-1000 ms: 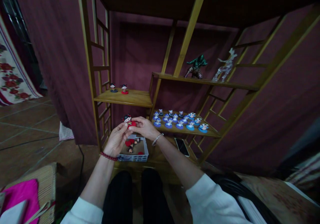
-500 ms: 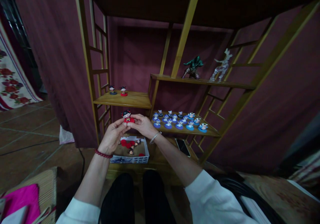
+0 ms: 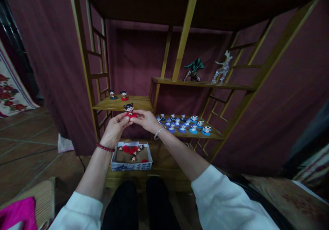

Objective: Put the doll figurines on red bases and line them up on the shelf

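A small black-haired figurine on a red round base is held upright between both my hands. My left hand pinches the base from the left, and my right hand pinches it from the right. Just behind them is the left wooden shelf, where a figurine on a dark base and another on a red base stand. Below my hands sits a shallow box holding several similar figurines and red bases.
On the lower right shelf stand several blue, purple and dark-based figurines. Higher up are a green-cloaked statue and a clear deer-like statue. A slanting wooden post divides the rack. Pink cloth lies at lower left.
Both hands have lifted the figurine slightly, bringing it nearer the left shelf's front edge. The view has shifted a little.
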`<state>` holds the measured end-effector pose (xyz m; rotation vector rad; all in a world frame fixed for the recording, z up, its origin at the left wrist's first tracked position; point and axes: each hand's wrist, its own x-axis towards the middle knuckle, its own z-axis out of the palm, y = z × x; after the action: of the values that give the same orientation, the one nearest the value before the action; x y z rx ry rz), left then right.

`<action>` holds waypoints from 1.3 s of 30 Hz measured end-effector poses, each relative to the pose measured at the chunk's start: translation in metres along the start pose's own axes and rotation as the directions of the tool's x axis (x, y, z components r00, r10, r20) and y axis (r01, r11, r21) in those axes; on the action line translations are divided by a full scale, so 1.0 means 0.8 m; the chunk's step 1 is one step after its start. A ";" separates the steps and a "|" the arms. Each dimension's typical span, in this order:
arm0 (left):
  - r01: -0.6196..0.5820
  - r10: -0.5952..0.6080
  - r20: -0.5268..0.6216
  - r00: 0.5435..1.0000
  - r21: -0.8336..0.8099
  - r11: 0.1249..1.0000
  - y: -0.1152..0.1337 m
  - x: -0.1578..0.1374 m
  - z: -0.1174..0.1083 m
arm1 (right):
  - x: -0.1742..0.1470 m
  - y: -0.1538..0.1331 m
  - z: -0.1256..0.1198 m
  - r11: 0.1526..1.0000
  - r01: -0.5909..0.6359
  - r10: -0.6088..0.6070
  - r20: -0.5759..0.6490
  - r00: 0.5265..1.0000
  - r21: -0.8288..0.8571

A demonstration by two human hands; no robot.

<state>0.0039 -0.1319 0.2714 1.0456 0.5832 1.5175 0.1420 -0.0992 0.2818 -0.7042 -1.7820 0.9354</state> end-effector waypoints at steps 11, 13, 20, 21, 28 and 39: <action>-0.086 0.089 -0.021 0.996 0.135 0.987 0.011 0.040 0.011 | 0.033 -0.016 -0.015 0.942 0.014 -0.050 -0.098 0.994 -0.336; -0.089 0.095 -0.030 0.995 0.173 0.981 0.011 0.049 0.011 | 0.040 -0.013 -0.018 0.933 0.021 -0.062 -0.102 0.993 -0.360; -0.113 0.137 -0.072 0.988 0.265 0.958 0.013 0.071 0.016 | 0.059 -0.010 -0.022 0.887 -0.035 -0.054 -0.179 0.982 -0.461; -0.118 0.144 -0.074 0.987 0.285 0.951 0.013 0.073 0.016 | 0.062 -0.010 -0.022 0.883 -0.040 -0.052 -0.183 0.982 -0.468; -0.206 0.287 -0.017 0.958 0.657 0.725 0.007 0.104 0.003 | 0.084 0.005 -0.025 0.857 -0.062 -0.051 -0.204 0.978 -0.511; -0.144 0.200 0.139 0.970 0.989 0.014 0.027 0.117 0.005 | 0.110 0.018 -0.034 0.798 -0.172 0.007 -0.277 0.961 -0.577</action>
<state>0.0000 -0.0480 0.3183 2.2645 1.8105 1.1393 0.1355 -0.0139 0.3189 -1.2627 -1.8128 0.2874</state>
